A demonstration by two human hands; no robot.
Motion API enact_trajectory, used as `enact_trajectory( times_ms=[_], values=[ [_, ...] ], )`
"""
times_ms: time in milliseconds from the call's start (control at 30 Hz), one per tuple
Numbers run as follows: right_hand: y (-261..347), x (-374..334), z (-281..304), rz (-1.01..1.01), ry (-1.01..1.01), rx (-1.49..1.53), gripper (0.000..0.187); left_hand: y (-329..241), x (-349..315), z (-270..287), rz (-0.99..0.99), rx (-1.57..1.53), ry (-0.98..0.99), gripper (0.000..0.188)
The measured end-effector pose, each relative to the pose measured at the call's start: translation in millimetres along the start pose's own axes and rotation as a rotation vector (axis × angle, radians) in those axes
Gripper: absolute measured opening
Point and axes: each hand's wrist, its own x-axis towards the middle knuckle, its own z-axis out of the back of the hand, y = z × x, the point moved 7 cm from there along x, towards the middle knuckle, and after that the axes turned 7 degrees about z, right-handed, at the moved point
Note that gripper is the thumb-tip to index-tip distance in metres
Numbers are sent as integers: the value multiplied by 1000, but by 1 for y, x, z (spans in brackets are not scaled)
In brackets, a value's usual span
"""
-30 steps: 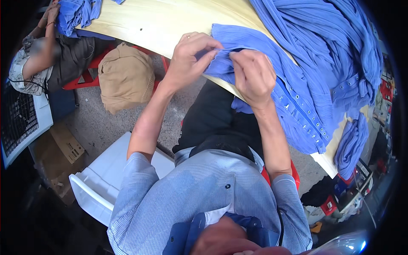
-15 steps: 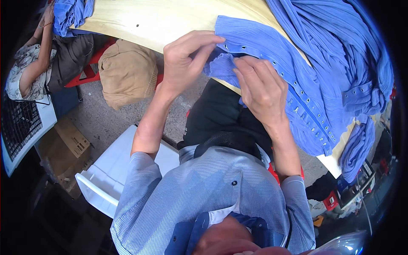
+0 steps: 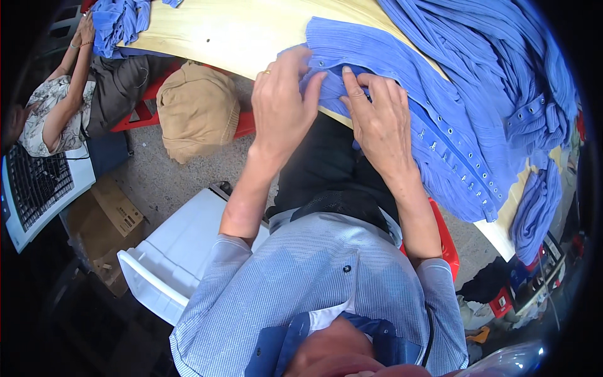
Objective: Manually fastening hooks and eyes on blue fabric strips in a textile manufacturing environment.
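Note:
A blue ribbed garment (image 3: 377,47) lies over the near edge of the table. A strip of metal eyelets and a row of small hooks (image 3: 449,160) run along its opening. My left hand (image 3: 286,103) is at the garment's left corner, thumb and index finger apart; its fingertips are blurred and partly hidden. My right hand (image 3: 380,119) holds the eyelet edge, one finger stretched up against the cloth and the others curled. The cloth beneath the right fingers is hidden.
More blue garments (image 3: 477,50) are heaped at the right of the pale wooden table (image 3: 239,31). A tan cloth (image 3: 196,113) covers a red stool at left. A person (image 3: 59,113) sits beyond it. A white plastic container (image 3: 182,251) and cardboard (image 3: 103,217) are on the floor.
My left hand has moved from pinching the garment's corner to a spread thumb and finger. My right hand has shifted slightly left and up, with one finger now extended.

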Motion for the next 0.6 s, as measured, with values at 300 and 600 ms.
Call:
enact_trajectory(
  times_ms=[300, 600],
  values=[
    [-2, -6, -1, 22, -34, 56, 27, 18, -17, 11, 198, 34, 172, 27],
    [3, 0, 5, 84, -204, 123, 35, -19, 19, 15, -76, 74, 58, 34]
  ],
)
